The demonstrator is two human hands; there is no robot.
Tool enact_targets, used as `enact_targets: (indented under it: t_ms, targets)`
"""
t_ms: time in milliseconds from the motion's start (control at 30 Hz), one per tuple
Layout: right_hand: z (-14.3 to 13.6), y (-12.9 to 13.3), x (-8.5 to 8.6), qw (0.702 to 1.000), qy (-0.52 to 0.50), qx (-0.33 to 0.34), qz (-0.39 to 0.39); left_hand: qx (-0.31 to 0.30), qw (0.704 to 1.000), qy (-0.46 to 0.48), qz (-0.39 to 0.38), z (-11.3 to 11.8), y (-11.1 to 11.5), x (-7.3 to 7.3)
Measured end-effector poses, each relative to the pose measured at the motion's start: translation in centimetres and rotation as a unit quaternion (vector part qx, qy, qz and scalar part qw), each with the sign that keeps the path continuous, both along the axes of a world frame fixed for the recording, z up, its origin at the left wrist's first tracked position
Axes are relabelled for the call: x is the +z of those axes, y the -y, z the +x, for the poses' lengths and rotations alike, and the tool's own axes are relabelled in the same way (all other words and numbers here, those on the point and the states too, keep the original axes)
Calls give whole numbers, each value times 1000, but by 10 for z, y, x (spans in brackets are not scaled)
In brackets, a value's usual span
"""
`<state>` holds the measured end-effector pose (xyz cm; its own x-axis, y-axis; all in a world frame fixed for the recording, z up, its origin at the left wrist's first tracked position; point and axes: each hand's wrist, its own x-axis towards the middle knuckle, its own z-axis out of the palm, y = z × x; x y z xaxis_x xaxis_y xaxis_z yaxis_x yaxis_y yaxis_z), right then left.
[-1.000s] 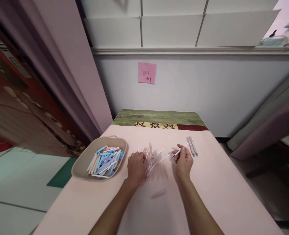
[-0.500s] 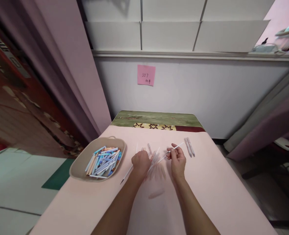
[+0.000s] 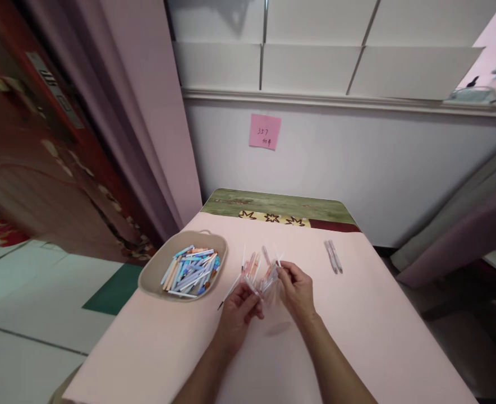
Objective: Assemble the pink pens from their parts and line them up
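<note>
My left hand [image 3: 240, 308] is closed around a clear pen barrel [image 3: 252, 286], low over the middle of the cloth. Just to its right, my right hand [image 3: 297, 289] pinches a thin white pen refill [image 3: 277, 255] between thumb and fingers. Beyond and between the hands lie several pinkish pen parts [image 3: 253, 264], partly covered by the fingers. A lone clear pen part [image 3: 265, 255] lies behind them. Beside my left hand, a white refill with a dark tip [image 3: 230, 290] rests slantwise on the cloth.
On the left stands a beige basket [image 3: 151, 275] filled with blue, orange and white pen parts [image 3: 191, 272]. Two greyish pens [image 3: 333, 257] lie side by side on the right. A pink cloth [image 3: 378, 336] covers the table, with a wall bearing a pink note [image 3: 265, 132] behind.
My right hand has moved left, close to my left hand, its refill now more upright. My left hand has turned, and the barrel in it shows. The view has shifted slightly left.
</note>
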<state>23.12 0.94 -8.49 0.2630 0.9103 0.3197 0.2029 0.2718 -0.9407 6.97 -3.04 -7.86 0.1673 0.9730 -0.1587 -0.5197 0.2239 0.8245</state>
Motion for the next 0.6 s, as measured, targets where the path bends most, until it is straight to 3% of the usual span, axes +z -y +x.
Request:
enact_targets:
  t_ms: [167,333,467,600]
  targets:
    - [3,18,15,999,-25,-26,-25,-14,999,48,-10,-17,16,6]
    - [12,62,32,987,-117,-79,-79,-53,996,68,-28,-38,38,0]
    - [4,96,30,979,-165,-44,-112,-57,992,98,-55,-42,41,0]
    - [-14,107,39,981,-168,-36,-88,-81,985,132,-74,-42,39,1]
